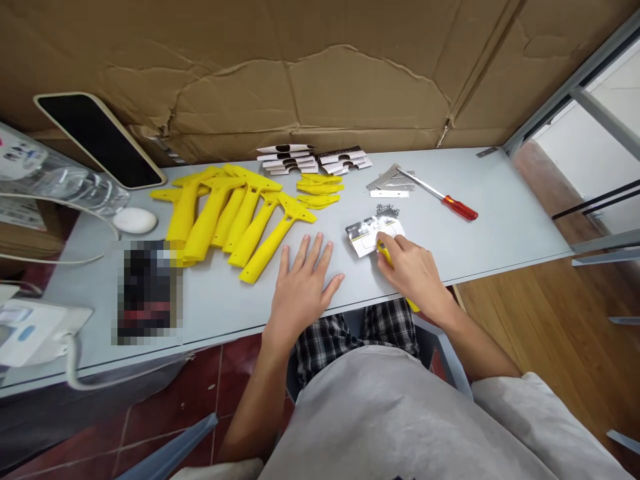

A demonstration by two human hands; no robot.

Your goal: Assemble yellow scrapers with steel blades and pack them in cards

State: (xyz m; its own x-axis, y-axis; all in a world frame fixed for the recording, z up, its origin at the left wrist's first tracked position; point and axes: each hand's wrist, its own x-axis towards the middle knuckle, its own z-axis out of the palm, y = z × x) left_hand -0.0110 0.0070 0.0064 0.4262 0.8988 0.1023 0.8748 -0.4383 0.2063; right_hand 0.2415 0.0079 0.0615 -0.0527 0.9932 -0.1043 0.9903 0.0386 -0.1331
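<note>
My left hand (300, 287) lies flat on the table with its fingers spread, just right of a row of yellow scraper handles (267, 248). Closed around a yellow scraper (384, 251) is my right hand (414, 270), near the table's front edge. A black-and-white printed card (361, 241) sits at the scraper's head end; whether it wraps the head is hidden. Small dark screws (388, 210) lie just behind the card. Farther back are flat metal blades and plates (389, 193), with the tip of a red-handled screwdriver (459, 208) resting by them.
Several yellow strips (319, 201) and folded black-and-white cards (289, 161) lie at the back. A phone (100, 140) leans on the cardboard wall (350, 87). At the left are a clear bottle (85, 183), a white mouse (135, 220), a white charger (40, 330) with cables and a blurred-out object (147, 293).
</note>
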